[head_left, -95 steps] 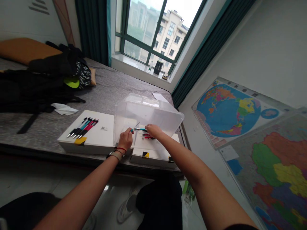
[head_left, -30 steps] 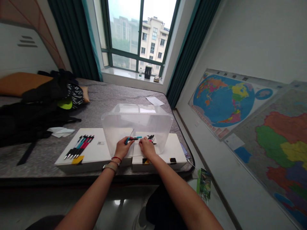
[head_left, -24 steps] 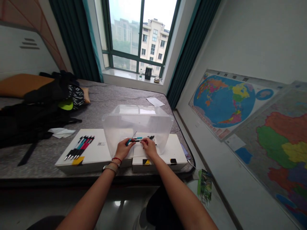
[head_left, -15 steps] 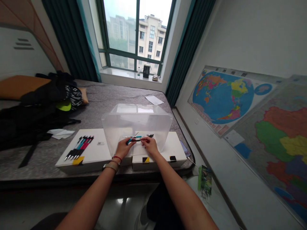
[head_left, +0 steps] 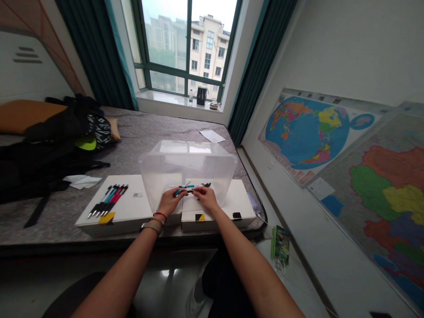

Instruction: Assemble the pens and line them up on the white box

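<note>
Teal pen part (head_left: 177, 193) held at the mouth of a clear bin (head_left: 162, 171)

The left hand (head_left: 170, 202) has its fingers curled closed on the teal pen part, its thumb toward a short dark piece (head_left: 190, 191). The right hand (head_left: 206, 197) pinches that piece's other end, fingertips together (the exact contact is too small to tell). Behind them lie loose pen parts (head_left: 191, 186). The bin rests on its side across two white boxes (head_left: 240, 201); the left box bears a row of pens (head_left: 111, 198).
</note>
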### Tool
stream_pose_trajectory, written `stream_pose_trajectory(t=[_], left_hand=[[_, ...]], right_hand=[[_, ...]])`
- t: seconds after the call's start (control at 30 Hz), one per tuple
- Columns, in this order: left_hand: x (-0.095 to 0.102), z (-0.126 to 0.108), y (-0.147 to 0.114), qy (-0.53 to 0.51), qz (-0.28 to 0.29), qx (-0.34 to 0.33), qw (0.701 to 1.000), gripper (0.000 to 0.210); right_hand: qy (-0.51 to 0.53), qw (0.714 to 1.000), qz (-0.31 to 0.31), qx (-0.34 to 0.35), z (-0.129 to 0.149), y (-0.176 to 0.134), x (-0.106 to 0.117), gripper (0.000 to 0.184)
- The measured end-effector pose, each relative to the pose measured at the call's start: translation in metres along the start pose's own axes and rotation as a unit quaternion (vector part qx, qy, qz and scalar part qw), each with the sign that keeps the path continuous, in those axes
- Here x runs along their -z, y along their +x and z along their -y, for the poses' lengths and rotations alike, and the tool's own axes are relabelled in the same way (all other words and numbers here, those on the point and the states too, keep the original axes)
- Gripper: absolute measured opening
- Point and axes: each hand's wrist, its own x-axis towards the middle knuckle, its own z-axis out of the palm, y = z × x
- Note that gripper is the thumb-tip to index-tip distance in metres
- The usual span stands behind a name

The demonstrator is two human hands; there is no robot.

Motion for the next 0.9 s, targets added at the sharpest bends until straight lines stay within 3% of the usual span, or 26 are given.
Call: stream_pose_trajectory(t=[0.13,0.27,0.43,0.5,0.7,0.9], left_hand=[[-0.0003,0.0006,-0.0002,0.003,-0.006,0.006,1.000,0.034],[-0.0005,0.0017,0.0006,-0.005,-0.006,0.006,1.000,0.035],[-0.0004,0.0036,0.0010,-0.019,0.001,0.001,1.000,0.036],[0.0001,0.0031,0.0009,-0.020,0.001,0.001,1.000,0.035],[0.0007,0.0028,0.0010,-0.020,0.000,0.002,1.000,0.035],[0.0000,0.0051,0.0012,-0.027,0.007,0.003,1.000,0.038]], right_hand=[[-0.017,1.000,0.008,-0.003,-0.0013,0.0007,-0.0004,0.029],[-0.114,0.993,0.013,0.017,0.0003,0.0011,-0.0021,0.026],[-0.238,0.970,0.014,0.049,0.0008,0.0021,-0.0034,0.044],[-0.207,0.977,0.023,0.038,0.0002,0.0027,-0.0032,0.047],[-0.031,0.998,0.058,0.022,0.0011,0.0020,-0.0005,0.033],[-0.102,0.993,0.043,0.030,-0.0032,0.0013,0.0005,0.027]])
